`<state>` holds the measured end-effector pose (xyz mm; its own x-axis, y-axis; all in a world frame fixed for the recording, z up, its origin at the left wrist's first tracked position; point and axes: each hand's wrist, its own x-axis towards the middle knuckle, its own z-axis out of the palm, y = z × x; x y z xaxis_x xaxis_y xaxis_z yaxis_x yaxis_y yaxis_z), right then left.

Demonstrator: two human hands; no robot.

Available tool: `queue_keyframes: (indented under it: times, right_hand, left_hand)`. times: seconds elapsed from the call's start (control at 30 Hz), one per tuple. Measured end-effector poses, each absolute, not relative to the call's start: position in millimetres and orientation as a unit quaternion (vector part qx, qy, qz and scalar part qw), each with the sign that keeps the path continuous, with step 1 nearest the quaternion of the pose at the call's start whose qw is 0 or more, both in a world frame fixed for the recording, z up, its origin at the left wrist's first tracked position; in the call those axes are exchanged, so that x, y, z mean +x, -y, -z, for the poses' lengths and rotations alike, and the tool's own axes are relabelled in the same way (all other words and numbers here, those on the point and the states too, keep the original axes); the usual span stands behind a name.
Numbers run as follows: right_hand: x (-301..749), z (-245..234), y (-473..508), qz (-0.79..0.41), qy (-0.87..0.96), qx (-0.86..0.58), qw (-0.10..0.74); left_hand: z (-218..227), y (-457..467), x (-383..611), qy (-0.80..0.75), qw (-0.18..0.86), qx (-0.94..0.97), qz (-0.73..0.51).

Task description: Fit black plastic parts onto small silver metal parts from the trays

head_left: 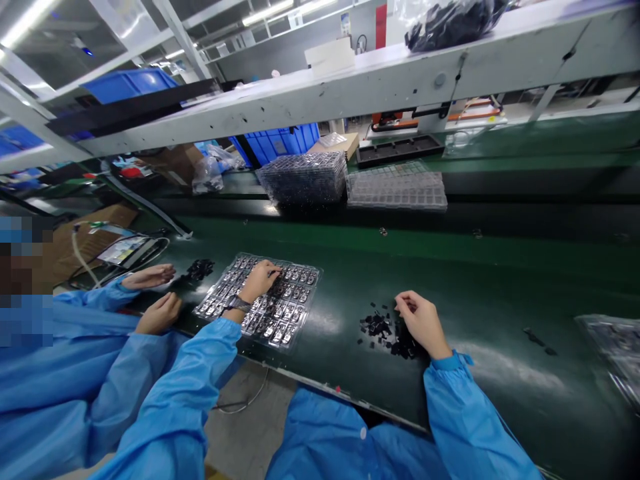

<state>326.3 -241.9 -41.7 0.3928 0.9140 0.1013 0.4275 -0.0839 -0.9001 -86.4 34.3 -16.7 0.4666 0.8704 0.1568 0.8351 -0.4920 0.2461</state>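
Note:
My left hand [258, 280], with a dark band at the wrist, is over a clear plastic tray [315, 279] filled with rows of small shiny metal parts [284, 332]. Its fingers are pinched together at the tray's far middle; whatever is between them is too small to make out. To the right, my right hand [423, 323] is held above the edge of a loose pile of small black pieces [379, 325]. Thumb and fingers are closed together there, and their tips hide anything they hold. The pile lies on the green work surface [335, 360].
At left, a co-worker's hands [159, 313] are near another black pile [200, 269]. Stacked clear trays [305, 177] and further trays [397, 189] stand at the back, below a white shelf beam [300, 100]. Another filled tray [617, 347] lies at far right.

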Motion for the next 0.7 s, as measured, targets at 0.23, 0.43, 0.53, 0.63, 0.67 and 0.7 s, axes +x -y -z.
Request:
queue_keyframes:
  times: [0.23,0.43,0.53,0.63,0.67,0.7]
  right_hand:
    - [324.8,37.1,244.0,-0.244,0.567,-0.712,0.336]
    - [325.4,37.2,245.9,-0.227,0.567,-0.720,0.330]
    - [326.2,37.6,245.5,-0.228,0.573,-0.721,0.316]
    - [326.6,37.6,244.8,-0.233,0.567,-0.725,0.313]
    - [326.6,37.6,244.7,-0.234,0.565,-0.726,0.314]
    - [326.7,37.7,244.5,-0.236,0.562,-0.727,0.315]
  left_hand:
    - [-6.4,-23.2,-77.1,-0.553,0.062,0.825,-0.100]
    - [-5.0,22.1,-90.0,-0.644,0.117,0.756,0.002]
    - [4.3,28.0,-92.3,-0.656,0.148,0.740,-0.022]
    - [8.9,23.3,-93.4,-0.664,0.161,0.729,-0.037]
    - [8.4,20.8,-94.3,-0.664,0.164,0.729,-0.041]
    - [6.9,18.1,-95.4,-0.662,0.168,0.729,-0.045]
